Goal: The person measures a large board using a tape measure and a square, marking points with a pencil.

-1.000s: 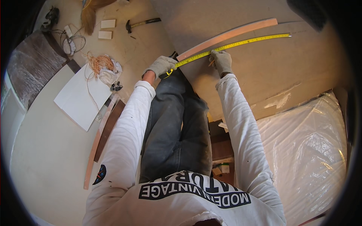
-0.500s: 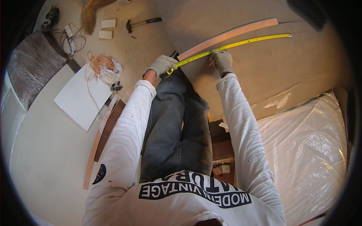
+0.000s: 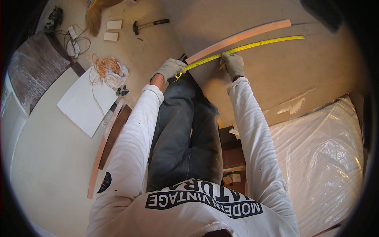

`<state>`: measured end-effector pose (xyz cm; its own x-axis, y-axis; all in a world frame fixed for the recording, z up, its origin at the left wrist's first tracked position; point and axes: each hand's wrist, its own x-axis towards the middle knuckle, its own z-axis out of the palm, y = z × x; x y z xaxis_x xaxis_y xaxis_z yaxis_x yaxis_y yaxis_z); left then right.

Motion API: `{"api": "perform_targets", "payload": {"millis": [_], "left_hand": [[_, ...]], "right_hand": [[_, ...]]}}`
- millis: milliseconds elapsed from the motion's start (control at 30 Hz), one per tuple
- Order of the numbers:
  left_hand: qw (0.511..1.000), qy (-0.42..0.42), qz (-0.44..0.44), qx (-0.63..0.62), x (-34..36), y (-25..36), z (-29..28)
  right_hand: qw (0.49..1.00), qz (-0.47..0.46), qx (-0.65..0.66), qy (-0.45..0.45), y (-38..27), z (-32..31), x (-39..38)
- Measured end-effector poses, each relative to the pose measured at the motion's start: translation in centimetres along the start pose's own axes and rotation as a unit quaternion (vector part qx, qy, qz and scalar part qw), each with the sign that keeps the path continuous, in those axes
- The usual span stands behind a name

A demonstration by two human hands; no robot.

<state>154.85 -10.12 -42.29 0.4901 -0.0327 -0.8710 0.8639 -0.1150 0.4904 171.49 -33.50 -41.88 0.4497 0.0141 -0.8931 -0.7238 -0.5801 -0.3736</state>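
My left hand (image 3: 169,70), in a grey work glove, is closed around the case of a tape measure (image 3: 179,76). Its yellow blade (image 3: 268,42) runs out to the right across a broad brown board (image 3: 276,75). My right hand (image 3: 234,65), gloved too, pinches at the near edge of the blade partway along. A short pencil-like stick (image 3: 223,66) pokes out from those fingers. Just beyond the blade, and roughly parallel to it, lies a long pale wooden strip (image 3: 241,37). The blade's free end reaches past the strip's right end.
A claw hammer (image 3: 150,25) and two small white blocks (image 3: 111,36) lie on the floor ahead. Left are a white panel (image 3: 87,100), tangled orange cord (image 3: 106,66) and more strips (image 3: 104,148). Plastic-wrapped material (image 3: 316,158) sits at the right.
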Motion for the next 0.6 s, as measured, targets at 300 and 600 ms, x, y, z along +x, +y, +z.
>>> {"api": "perform_targets", "payload": {"millis": [300, 600], "left_hand": [[1.0, 0.0, -0.01, -0.018, -0.26, 0.28, -0.02], [0.999, -0.004, -0.027, -0.017, -0.16, 0.28, -0.04]], "right_hand": [[1.0, -0.003, 0.014, -0.002, -0.06, 0.02, 0.0], [1.0, -0.002, 0.008, -0.005, 0.11, 0.02, 0.14]]}}
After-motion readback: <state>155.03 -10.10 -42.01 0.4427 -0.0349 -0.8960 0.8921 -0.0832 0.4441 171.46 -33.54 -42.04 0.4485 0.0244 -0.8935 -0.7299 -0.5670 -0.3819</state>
